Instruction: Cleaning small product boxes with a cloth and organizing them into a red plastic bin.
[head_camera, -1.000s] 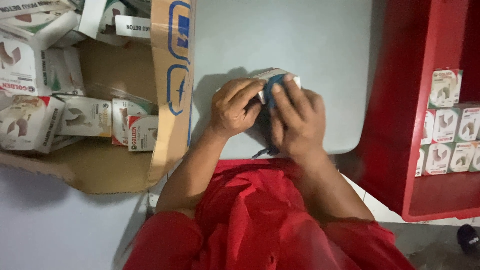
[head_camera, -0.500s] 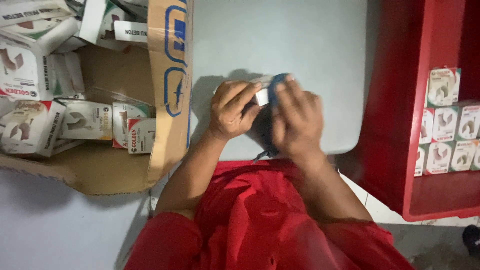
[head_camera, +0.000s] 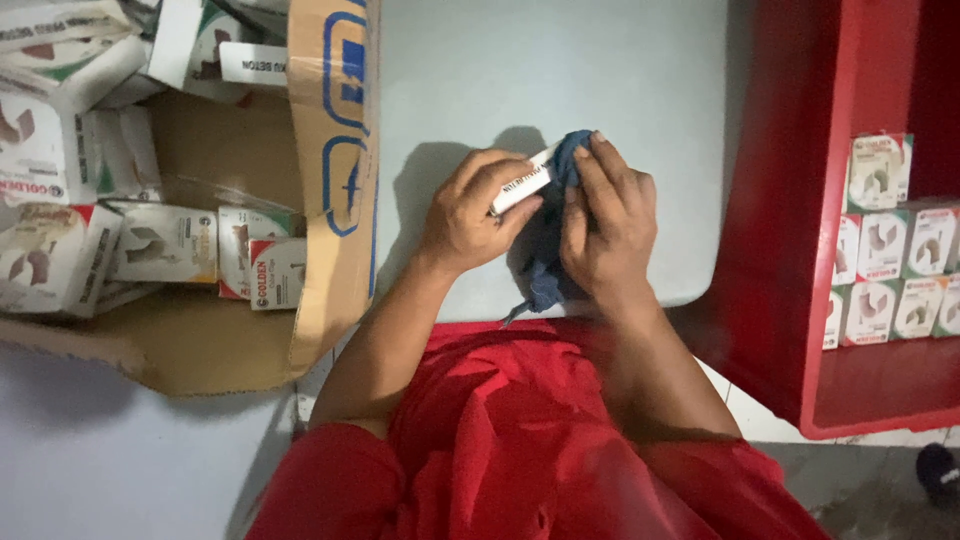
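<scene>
Wiping a small white box (head_camera: 522, 186) with a dark blue cloth (head_camera: 548, 262), a person in a red shirt (head_camera: 500, 440) works over a pale grey table (head_camera: 560, 70), seen from above. The left hand (head_camera: 472, 212) has its grip pinched around the box, fingers curled over the top edge and thumb underneath, tilting it up off the table. The right hand (head_camera: 603, 225) presses the cloth flat against the far end of the box, fingers together and extended; the rest of the cloth hangs down towards the table edge.

To wipe well, the left hand probably needs to hold firm without crushing the thin card, while the right keeps the cloth bunched under the fingertips and the box is turned so each face is reached.

An open cardboard carton (head_camera: 330, 190) at left holds more white boxes (head_camera: 160, 245), jumbled. At right, a red shelf (head_camera: 800, 230) carries similar boxes stacked neatly in rows (head_camera: 890, 270).
</scene>
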